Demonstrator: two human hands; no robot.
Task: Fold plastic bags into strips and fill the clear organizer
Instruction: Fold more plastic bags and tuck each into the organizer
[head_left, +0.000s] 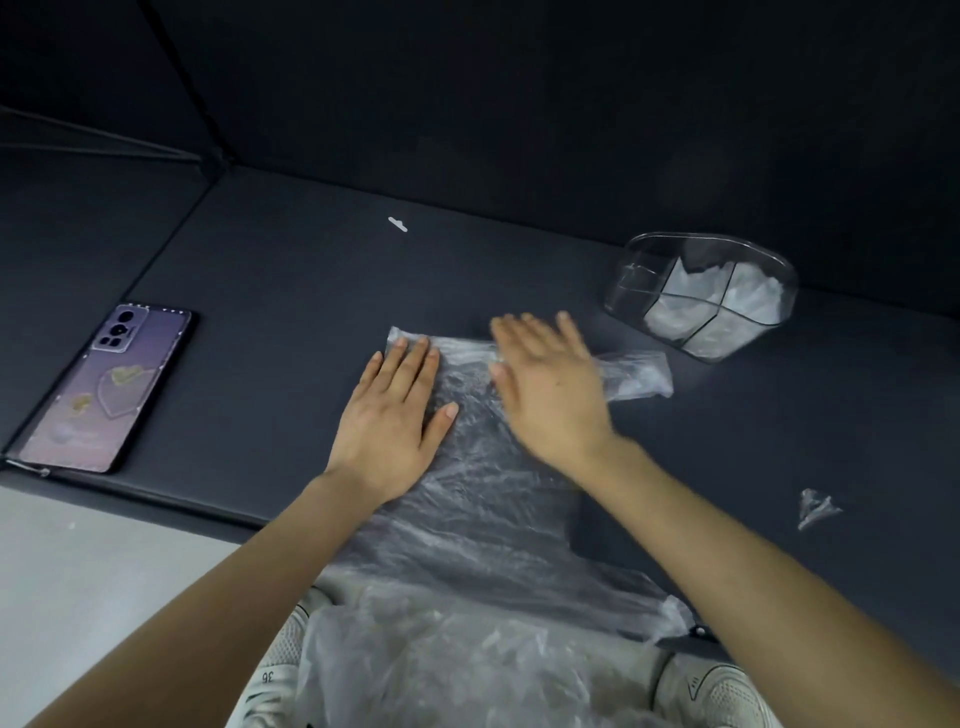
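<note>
A clear plastic bag (483, 499) lies spread flat on the dark table, its near end hanging over the table's front edge above my shoes. My left hand (395, 415) presses flat on the bag's far left part, fingers straight. My right hand (550, 384) lies flat on the bag's far right part, fingers spread. One bag handle (636, 376) sticks out to the right past my right hand. The clear organizer (698, 293) stands at the back right, with folded plastic bags in its right-hand compartments.
A purple phone (106, 389) lies face down at the table's left front corner. A small crumpled scrap of plastic (815, 509) sits at the right. A tiny white piece (397, 224) lies near the back wall. The floor (104, 597) shows at the lower left.
</note>
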